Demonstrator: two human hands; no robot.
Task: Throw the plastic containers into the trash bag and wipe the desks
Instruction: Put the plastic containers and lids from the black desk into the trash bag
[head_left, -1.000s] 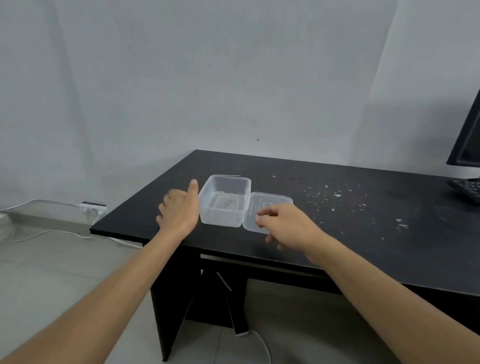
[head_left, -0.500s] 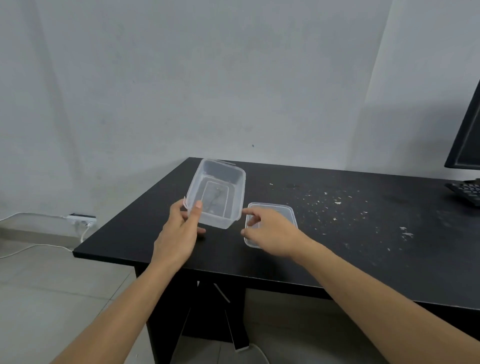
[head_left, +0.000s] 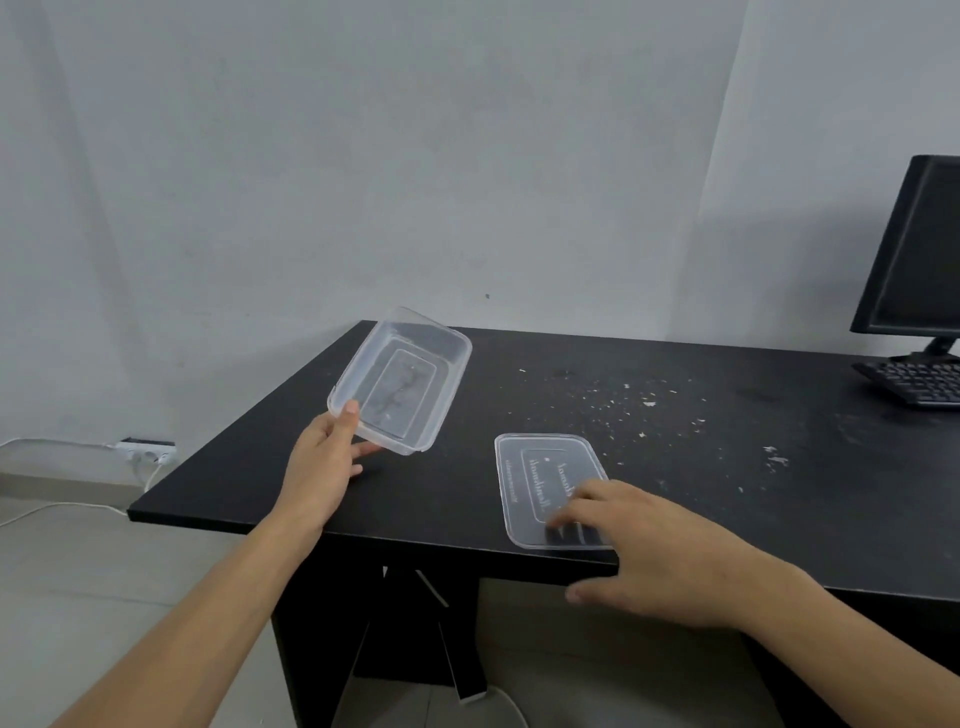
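My left hand (head_left: 322, 467) pinches the clear plastic container (head_left: 402, 379) by its near short rim, the thumb on top and the fingers under it. The container hangs tilted above the left end of the desk (head_left: 779, 519), with its open side toward me. Its long axis runs away from me, toward the back edge.

The lid (head_left: 540, 483) lies flat at the front edge, its long axis also front to back. My right hand (head_left: 660, 551) is the nearer one to it. Its fingers are straight and rest on the lid's near end, and the thumb is below the desk's edge. I think the next move is to draw the lid over that edge and pinch it.

Crumbs (head_left: 647, 402) lie scattered behind the lid. I see no trash bag.
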